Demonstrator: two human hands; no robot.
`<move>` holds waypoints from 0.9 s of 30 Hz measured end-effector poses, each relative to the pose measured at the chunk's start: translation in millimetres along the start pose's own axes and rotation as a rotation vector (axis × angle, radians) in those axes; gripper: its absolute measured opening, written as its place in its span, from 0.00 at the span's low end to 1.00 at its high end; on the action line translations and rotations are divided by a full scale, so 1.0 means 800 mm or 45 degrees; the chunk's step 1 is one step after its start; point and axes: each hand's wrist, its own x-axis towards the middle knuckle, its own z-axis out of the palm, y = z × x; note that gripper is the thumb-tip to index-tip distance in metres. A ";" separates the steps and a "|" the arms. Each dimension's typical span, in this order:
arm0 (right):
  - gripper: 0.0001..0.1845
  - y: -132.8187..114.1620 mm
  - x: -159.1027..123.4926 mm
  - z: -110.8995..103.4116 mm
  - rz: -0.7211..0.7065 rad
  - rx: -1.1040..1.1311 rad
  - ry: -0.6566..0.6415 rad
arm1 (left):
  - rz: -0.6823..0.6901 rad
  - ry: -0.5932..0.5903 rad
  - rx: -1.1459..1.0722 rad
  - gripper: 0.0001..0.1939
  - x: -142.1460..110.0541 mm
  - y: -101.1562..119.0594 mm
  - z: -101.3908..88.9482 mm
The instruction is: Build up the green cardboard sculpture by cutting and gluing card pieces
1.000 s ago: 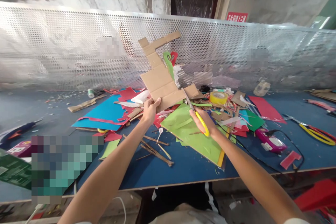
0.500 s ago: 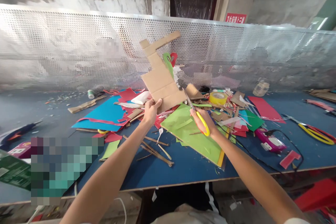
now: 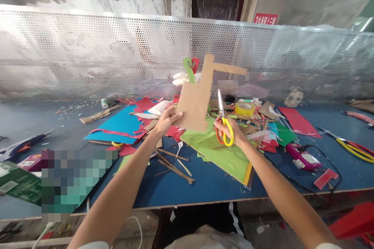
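My left hand (image 3: 169,120) pinches the lower left edge of a brown cardboard cutout (image 3: 193,103), thumb on the near face. The cutout is held up above the table, with a broad body, a narrow neck and a thin arm pointing right. In my right hand (image 3: 233,130) is a pair of scissors (image 3: 223,118) with yellow and orange handles, the fingers through the loops. Their blades look closed, point upward and stand apart from the cardboard. Below the hands lie green sheets (image 3: 216,151). Behind the cutout a green and red paper shape (image 3: 191,69) shows partly.
Coloured paper scraps cover the middle of the blue table (image 3: 163,194). Yellow tape (image 3: 244,108), a purple device with a cable (image 3: 304,157) and pliers (image 3: 350,146) lie to the right. Thin sticks (image 3: 175,169) lie in front. A perforated metal panel (image 3: 87,54) stands behind.
The cardboard has turned clockwise, its thin arm swinging to the right and lower. The scissors have come away from the cardboard's edge and now point upward.
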 end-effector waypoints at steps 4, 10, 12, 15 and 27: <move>0.24 0.004 -0.003 0.012 0.009 0.115 -0.102 | -0.061 -0.096 -0.064 0.26 -0.006 0.001 0.014; 0.21 0.013 0.002 0.009 -0.073 0.134 0.032 | -0.230 -0.306 -0.067 0.30 -0.013 -0.003 0.016; 0.22 0.012 0.003 0.005 -0.059 0.130 0.026 | -0.322 -0.412 0.009 0.26 -0.016 -0.007 0.010; 0.24 0.009 0.003 0.003 -0.054 0.126 0.051 | -0.391 -0.560 0.089 0.18 -0.020 -0.015 0.003; 0.36 0.002 -0.006 0.021 0.097 0.216 -0.169 | -0.044 0.129 -0.272 0.32 0.002 -0.031 0.046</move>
